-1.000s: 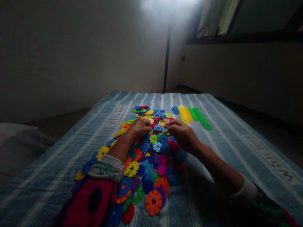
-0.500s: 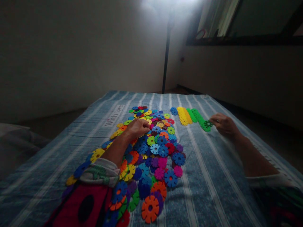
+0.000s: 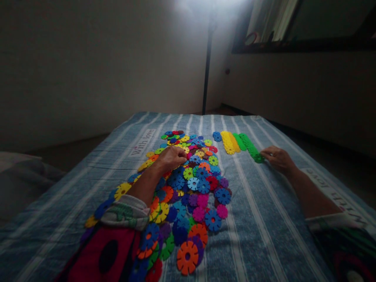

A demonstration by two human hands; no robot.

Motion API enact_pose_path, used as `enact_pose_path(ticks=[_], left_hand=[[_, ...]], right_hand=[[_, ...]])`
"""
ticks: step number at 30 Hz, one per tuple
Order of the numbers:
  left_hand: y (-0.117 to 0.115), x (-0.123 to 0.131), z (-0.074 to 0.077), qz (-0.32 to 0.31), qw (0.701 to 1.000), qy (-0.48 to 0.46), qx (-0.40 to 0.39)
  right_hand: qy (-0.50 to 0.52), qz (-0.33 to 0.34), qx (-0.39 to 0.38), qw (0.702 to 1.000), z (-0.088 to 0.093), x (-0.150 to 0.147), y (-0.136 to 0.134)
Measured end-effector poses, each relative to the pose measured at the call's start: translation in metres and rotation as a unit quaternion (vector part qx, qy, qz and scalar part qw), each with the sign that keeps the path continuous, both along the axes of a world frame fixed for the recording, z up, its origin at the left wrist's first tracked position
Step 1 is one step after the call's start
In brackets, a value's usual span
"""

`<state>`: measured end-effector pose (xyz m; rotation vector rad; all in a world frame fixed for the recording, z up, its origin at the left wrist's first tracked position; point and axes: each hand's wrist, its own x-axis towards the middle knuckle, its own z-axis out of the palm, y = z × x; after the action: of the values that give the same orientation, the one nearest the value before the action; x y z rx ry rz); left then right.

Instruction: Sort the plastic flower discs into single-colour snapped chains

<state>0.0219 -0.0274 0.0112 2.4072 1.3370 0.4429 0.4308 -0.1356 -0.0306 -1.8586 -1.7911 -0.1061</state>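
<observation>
A big heap of coloured flower-shaped plastic discs [image 3: 190,184] lies spread over the blue striped bed sheet [image 3: 264,219]. My left hand [image 3: 173,156] rests on the far part of the heap with its fingers curled down; what they grip is hidden. To the right of the heap the discs lie sorted in overlapping rows: one blue disc [image 3: 217,136], a yellow row [image 3: 227,142], and a green row [image 3: 249,147]. My right hand [image 3: 277,159] is at the near end of the green row, fingertips pinched on the last green disc [image 3: 259,158].
A dark lamp pole [image 3: 207,66] stands beyond the far end of the bed, with a bright glow on the wall above it. A dark ledge [image 3: 293,45] runs along the right wall. A grey pillow [image 3: 20,176] lies at the left.
My right hand left the heap and swung right to the end of the green row, carrying a green disc, and has lowered it onto the row. My left hand stayed on the heap.
</observation>
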Motion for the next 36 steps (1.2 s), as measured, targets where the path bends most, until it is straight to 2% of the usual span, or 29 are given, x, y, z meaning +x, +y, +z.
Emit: enact_pose_path(ticks=[10, 15, 23, 29, 32, 34, 36], left_hand=[[-0.001, 0.001, 0.001, -0.007, 1.0, -0.001, 0.001], [-0.002, 0.001, 0.001, -0.011, 1.0, -0.011, 0.0], [-0.006, 0.003, 0.002, 0.0, 1.0, -0.009, -0.012], [-0.006, 0.003, 0.002, 0.002, 1.0, 0.006, -0.006], [-0.007, 0.004, 0.001, 0.004, 1.0, 0.006, -0.007], [-0.007, 0.004, 0.001, 0.003, 1.0, 0.005, -0.01], [-0.007, 0.004, 0.001, 0.003, 1.0, 0.004, -0.01]], right_hand=[[0.01, -0.023, 0.014, 1.0, -0.004, -0.002, -0.005], [0.045, -0.031, -0.016, 0.998, -0.002, -0.007, -0.011], [-0.016, -0.048, -0.064, 0.997, -0.006, -0.016, -0.012], [-0.045, -0.06, -0.058, 0.996, -0.001, -0.015, -0.014], [-0.097, -0.061, -0.016, 0.993, 0.011, -0.034, -0.018], [-0.108, -0.033, 0.01, 0.994, 0.023, -0.062, -0.024], [-0.086, 0.077, 0.015, 0.993, 0.034, -0.103, -0.032]])
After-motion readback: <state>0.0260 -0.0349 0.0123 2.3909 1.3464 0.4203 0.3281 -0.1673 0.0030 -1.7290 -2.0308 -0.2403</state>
